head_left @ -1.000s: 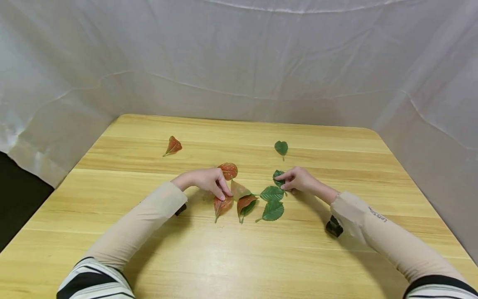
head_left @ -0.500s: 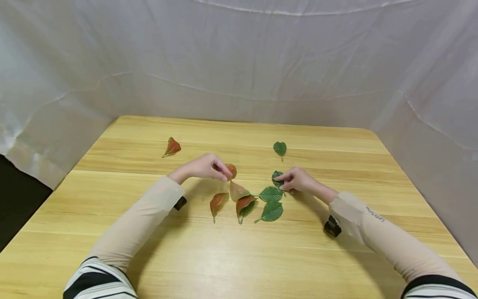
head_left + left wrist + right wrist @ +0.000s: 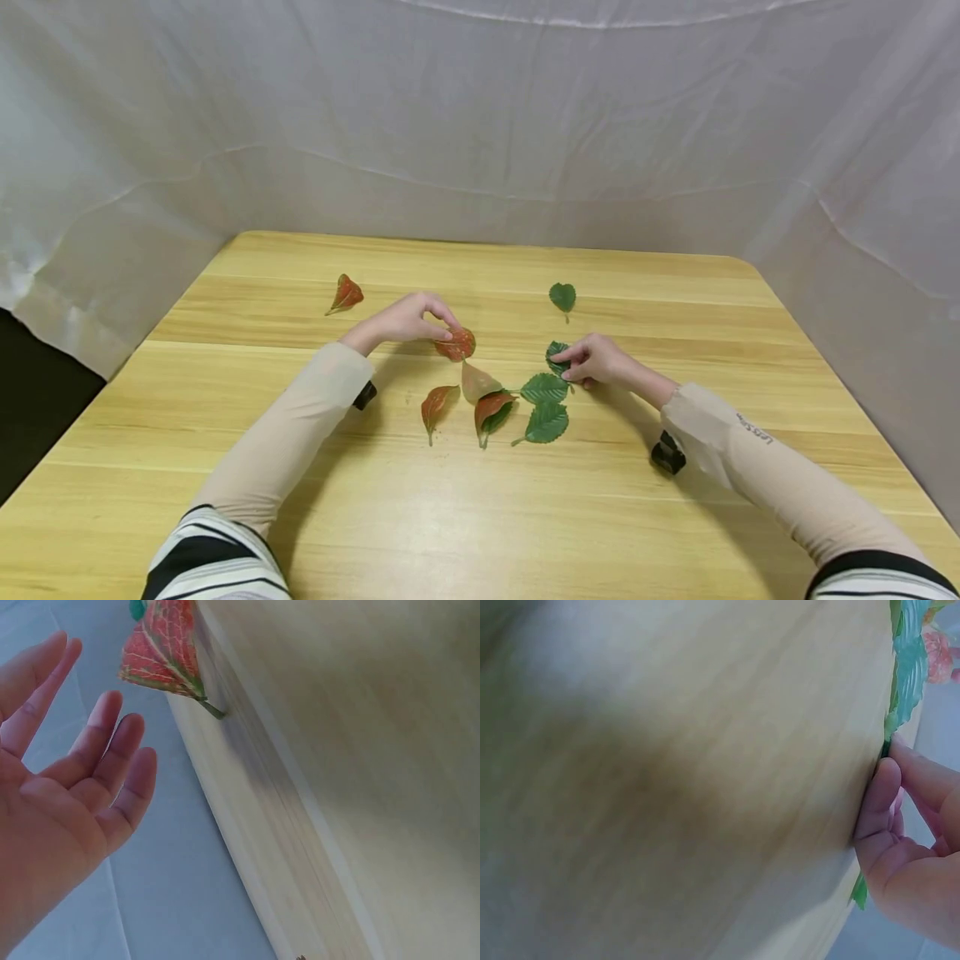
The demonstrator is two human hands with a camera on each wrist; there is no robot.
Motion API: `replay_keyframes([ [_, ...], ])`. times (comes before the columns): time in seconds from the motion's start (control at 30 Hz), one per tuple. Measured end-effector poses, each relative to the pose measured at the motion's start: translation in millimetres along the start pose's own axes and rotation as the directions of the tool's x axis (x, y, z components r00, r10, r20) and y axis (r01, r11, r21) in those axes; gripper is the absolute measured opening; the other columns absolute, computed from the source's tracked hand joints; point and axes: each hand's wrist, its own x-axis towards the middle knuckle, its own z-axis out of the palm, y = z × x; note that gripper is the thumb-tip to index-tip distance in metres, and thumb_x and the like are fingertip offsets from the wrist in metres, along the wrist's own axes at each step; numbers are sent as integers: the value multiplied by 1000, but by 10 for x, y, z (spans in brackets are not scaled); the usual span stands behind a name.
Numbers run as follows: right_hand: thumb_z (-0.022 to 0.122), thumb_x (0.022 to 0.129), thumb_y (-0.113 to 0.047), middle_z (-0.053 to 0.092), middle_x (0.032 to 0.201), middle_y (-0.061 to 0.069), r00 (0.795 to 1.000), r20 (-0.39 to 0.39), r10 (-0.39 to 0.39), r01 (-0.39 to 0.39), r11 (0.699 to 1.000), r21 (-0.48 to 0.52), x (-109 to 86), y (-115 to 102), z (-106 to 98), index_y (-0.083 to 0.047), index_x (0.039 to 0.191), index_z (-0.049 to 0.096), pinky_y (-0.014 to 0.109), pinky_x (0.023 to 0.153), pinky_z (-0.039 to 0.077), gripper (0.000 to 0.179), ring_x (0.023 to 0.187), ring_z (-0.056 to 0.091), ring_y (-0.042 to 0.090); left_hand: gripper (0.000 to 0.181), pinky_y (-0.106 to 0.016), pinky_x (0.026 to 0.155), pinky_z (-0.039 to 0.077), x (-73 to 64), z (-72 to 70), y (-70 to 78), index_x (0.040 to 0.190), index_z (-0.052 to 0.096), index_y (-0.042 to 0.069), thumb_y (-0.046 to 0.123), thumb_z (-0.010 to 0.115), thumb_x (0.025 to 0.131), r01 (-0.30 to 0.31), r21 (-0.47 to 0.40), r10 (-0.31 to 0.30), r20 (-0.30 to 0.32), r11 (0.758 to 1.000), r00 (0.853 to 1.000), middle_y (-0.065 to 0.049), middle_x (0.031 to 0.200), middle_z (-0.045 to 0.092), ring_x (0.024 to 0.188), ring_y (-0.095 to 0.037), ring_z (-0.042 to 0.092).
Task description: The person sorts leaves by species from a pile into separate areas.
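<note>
In the head view my left hand (image 3: 411, 317) reaches over a round red leaf (image 3: 457, 344), thumb and forefinger at its left edge. The left wrist view shows that hand's fingers (image 3: 124, 750) spread and loosely bent, apart from a red leaf (image 3: 165, 649) with a short stem. My right hand (image 3: 597, 362) pinches a dark green leaf (image 3: 556, 357) near its lower edge; the fingers cover part of it. Below lie two more green leaves, an upper one (image 3: 545, 388) and a lower one (image 3: 547, 423). Left of these are a pale brownish leaf (image 3: 477, 383) and a curled red leaf (image 3: 491, 410).
Another curled red leaf (image 3: 437, 407) lies nearer on the wooden table (image 3: 480, 517). Farther back are a red leaf (image 3: 347, 293) at left and a green leaf (image 3: 562, 297) at right. A pale curtain (image 3: 480, 125) hangs round the table's far side.
My left hand has left the nearer red leaf and moved away from me to the round red leaf. The nearer leaf now lies slightly further left. My right hand stays put.
</note>
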Motion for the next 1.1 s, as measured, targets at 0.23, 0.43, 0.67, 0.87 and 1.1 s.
replay_keyframes([
  [0.23, 64, 78, 2, 54, 53, 6, 1000, 1, -8, 8, 1000, -16, 5, -1, -2, 6, 110, 60, 25, 47, 43, 32, 43, 48, 13, 18, -35, 81, 45, 20, 40, -10, 99, 66, -4, 1, 62, 82, 43, -37, -40, 66, 998, 997, -15, 104, 61, 100, -27, 54],
  [0.43, 64, 78, 2, 54, 53, 6, 1000, 3, -10, 10, 1000, -16, 6, -2, -6, 6, 111, 60, 26, 47, 44, 33, 44, 48, 13, 19, -33, 80, 46, 9, 54, -6, 99, 66, -4, -1, 63, 81, 61, -8, -61, 74, 998, 995, -15, 102, 62, 94, -25, 56],
  [0.67, 64, 78, 3, 54, 54, 6, 1000, 7, -3, 3, 1000, -7, 0, 0, -8, 6, 111, 60, 25, 47, 44, 33, 45, 48, 13, 20, -29, 76, 47, 19, 85, -31, 98, 66, -5, -2, 65, 79, 80, -11, -79, 72, 997, 994, -15, 100, 63, 89, -23, 59],
  [0.87, 64, 79, 3, 53, 53, 5, 1000, 6, -3, 3, 1000, -7, -5, 3, -8, 6, 111, 59, 26, 48, 44, 33, 45, 48, 13, 14, -28, 73, 48, 29, 85, -45, 93, 67, -5, -4, 62, 80, 106, 3, -106, 8, 994, 994, -14, 95, 65, 84, -21, 60],
  [1.1, 64, 78, 3, 53, 54, 6, 1000, 10, 0, 0, 1000, 7, -14, -1, -9, 7, 111, 59, 25, 47, 44, 33, 44, 47, 13, 13, -28, 66, 50, -13, 27, -72, 91, 68, -5, -5, 62, 80, 136, -9, -136, -90, 991, 987, -16, 95, 64, 82, -23, 61],
])
